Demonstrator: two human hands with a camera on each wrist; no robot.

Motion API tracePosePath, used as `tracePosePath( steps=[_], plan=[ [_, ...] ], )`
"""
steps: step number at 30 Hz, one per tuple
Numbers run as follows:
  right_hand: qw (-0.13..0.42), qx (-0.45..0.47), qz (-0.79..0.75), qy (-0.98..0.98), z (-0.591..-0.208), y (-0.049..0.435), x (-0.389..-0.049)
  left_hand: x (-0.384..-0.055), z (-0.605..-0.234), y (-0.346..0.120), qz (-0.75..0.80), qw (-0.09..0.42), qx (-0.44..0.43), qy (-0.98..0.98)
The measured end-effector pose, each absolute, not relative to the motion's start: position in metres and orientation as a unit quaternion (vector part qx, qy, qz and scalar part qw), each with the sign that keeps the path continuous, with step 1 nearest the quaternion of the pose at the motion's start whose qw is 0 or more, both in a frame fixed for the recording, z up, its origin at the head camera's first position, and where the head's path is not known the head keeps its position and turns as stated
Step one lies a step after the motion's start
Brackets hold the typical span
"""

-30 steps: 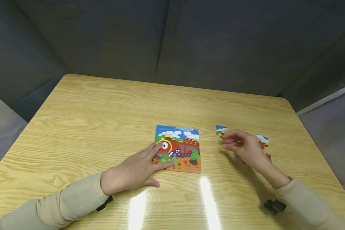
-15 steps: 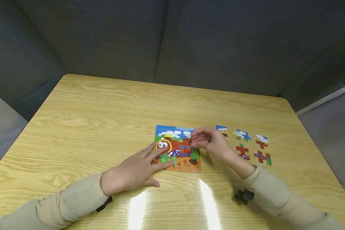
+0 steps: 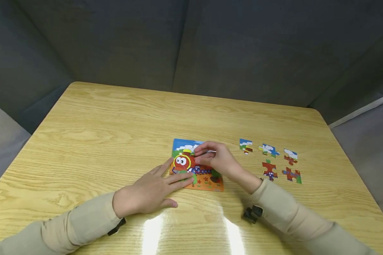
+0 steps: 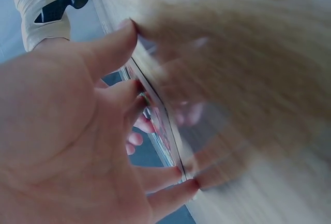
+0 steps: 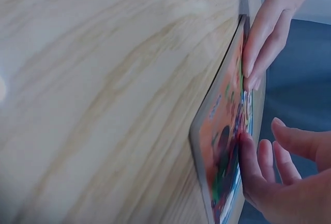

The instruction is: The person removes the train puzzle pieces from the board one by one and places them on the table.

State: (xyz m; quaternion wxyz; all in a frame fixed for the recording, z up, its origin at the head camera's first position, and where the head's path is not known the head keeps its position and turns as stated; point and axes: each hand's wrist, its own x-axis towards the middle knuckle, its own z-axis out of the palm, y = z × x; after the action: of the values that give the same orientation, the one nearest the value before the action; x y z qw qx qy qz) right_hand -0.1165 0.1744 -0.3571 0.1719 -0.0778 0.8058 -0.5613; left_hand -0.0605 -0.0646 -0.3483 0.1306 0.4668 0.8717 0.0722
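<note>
A square jigsaw puzzle (image 3: 207, 185) with a red train picture lies flat near the middle of the table. My left hand (image 3: 146, 193) rests with spread, straight fingers on its lower left part. In the left wrist view, the left hand's fingers (image 4: 165, 177) lie along the puzzle's edge, the thumb apart. Over the train's upper middle is my right hand (image 3: 223, 163), fingers bent down at the picture. The right wrist view has one fingertip of the right hand (image 5: 297, 182) at the puzzle's surface, the other fingers apart from it and no piece visible between them.
To the right of the puzzle lie several loose jigsaw pieces (image 3: 269, 150) in two rows, spaced apart. They rest on a wooden table (image 3: 114, 117) with dark cloth (image 3: 242, 53) hanging behind it. Both wrists carry a small black device (image 3: 252, 214).
My right hand has come left from the loose pieces to the puzzle, uncovering those pieces. One finger of my left hand has slid down off the train's face, so both painted eyes show.
</note>
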Motion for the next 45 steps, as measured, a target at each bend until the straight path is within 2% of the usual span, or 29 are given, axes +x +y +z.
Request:
tracePosePath(
  steps=[13, 18, 27, 45],
  plan=[
    [0.154, -0.067, -0.532, 0.83, -0.358, 0.162, -0.122, -0.06, -0.346, -0.064, 0.064, 0.155, 0.457, 0.873],
    [0.142, -0.119, -0.519, 0.834, -0.359, 0.157, -0.121, -0.061, -0.348, -0.064, 0.062, 0.149, 0.461, 0.873],
    [0.077, -0.205, -0.449, 0.866, -0.366, 0.152, -0.119, -0.06, -0.349, -0.063, 0.063, 0.146, 0.462, 0.873],
    [0.091, -0.126, -0.52, 0.84, -0.353, 0.166, -0.125, -0.062, -0.347, -0.063, 0.067, 0.168, 0.449, 0.875]
  ],
)
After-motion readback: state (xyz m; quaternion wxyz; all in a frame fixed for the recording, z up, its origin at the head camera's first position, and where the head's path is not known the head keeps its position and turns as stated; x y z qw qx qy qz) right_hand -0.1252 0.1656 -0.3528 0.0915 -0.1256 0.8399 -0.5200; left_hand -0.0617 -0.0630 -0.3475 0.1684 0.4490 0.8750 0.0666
